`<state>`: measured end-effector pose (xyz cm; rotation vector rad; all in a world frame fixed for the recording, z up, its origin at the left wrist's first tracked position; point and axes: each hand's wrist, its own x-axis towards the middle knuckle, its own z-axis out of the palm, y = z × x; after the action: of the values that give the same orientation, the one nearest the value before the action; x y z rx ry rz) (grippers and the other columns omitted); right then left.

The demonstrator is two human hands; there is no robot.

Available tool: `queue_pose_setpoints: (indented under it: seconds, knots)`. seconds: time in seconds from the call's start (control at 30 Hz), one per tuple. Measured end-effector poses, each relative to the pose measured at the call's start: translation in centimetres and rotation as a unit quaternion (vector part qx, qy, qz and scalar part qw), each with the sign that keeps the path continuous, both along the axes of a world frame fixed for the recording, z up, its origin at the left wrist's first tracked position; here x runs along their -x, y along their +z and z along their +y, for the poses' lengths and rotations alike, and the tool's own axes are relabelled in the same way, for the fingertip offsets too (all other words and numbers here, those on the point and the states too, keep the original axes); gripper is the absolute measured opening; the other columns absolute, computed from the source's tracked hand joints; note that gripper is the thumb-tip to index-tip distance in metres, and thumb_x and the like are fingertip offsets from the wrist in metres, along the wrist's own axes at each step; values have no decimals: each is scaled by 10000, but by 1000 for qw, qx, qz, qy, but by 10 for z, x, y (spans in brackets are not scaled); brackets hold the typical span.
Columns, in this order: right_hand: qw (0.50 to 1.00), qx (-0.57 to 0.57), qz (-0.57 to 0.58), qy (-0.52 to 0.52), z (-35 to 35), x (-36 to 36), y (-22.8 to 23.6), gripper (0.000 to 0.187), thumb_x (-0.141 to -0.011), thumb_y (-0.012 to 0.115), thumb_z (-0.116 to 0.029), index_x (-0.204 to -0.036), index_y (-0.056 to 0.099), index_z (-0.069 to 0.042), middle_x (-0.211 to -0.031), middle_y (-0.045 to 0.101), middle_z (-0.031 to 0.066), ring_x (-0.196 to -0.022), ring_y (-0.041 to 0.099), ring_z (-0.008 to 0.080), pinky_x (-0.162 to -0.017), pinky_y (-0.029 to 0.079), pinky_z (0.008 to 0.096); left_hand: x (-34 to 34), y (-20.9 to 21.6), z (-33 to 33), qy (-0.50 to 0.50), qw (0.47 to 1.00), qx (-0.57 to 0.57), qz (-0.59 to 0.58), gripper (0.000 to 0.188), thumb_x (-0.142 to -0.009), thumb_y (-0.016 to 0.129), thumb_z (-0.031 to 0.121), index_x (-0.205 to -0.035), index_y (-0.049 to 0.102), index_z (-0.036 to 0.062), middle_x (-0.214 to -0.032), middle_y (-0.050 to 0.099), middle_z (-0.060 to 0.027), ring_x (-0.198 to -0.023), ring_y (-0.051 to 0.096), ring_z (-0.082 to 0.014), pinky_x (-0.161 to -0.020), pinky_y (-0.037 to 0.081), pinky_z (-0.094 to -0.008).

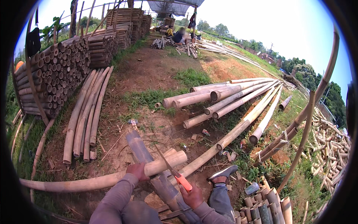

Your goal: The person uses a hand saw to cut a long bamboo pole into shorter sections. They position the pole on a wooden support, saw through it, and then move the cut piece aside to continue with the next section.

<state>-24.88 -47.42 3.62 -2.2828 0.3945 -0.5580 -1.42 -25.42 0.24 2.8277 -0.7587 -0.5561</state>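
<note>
My left hand [137, 171] is wrapped round a pale bamboo pole [89, 183], near its right-hand end. That pole lies crosswise over a thick, dark half-round support [140, 145] that slants across the ground before me. In my right hand [192, 196] is the orange handle of a hand saw [182, 181]. Its narrow blade points up and away from me, crossing the pole to the right of my left hand. From this view I cannot tell whether the teeth touch the bamboo. Another long bamboo pole [203, 160] runs from behind the support toward the far right.
Long bamboo poles [231, 93] lie ahead to the right, others [87, 115] at left. A tall stack of cut bamboo [56, 74] borders the left. Short upright pieces [264, 207] and a plastic bottle [252, 187] are near my foot. People [179, 36] sit far off under a canopy.
</note>
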Motion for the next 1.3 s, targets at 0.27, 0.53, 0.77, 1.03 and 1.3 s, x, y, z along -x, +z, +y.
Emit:
queue_pose_setpoints:
  seconds: [0.27,0.53,0.77,1.03,1.3]
  knots:
    - [996,-15,91,3,11,-47,4,447,-959,729,-425,-1068,630,-3,-859,711,303,-862,707,513,-751,549,589,1,10,12,18,999,-30,-9,916,-705,883,575,-1431,544,131,-1276,722,-193,-1181,702,-396,-1000,559,-507]
    - [998,-38,-22,-42,25,104,-3,337,-889,833,-318,-1089,695,-85,-864,733,231,-776,716,451,-670,557,540,-5,-2,13,12,1000,-6,-4,879,-709,884,569,-1396,562,126,-1261,725,-201,-1173,705,-393,-997,557,-503]
    - [997,30,69,-10,12,-135,-7,410,-952,750,-413,-1001,667,-14,-900,730,283,-842,719,491,-702,564,550,-3,1,7,18,1000,-6,-14,876,-711,893,566,-1408,562,152,-1263,724,-191,-1181,702,-395,-1009,555,-513]
    - [991,-110,-70,-8,35,161,24,274,-962,801,-198,-1128,685,-14,-929,750,186,-773,737,320,-673,572,422,-2,-4,13,20,999,-18,23,898,-707,897,571,-1430,547,170,-1266,724,-184,-1192,697,-389,-1018,544,-518]
    - [994,11,108,-26,8,-123,-19,442,-976,696,-468,-1035,659,-32,-946,742,272,-927,717,489,-797,568,573,-1,-2,-3,17,1000,-4,-19,945,-653,926,574,-1415,557,153,-1273,726,-176,-1174,711,-362,-1004,559,-482]
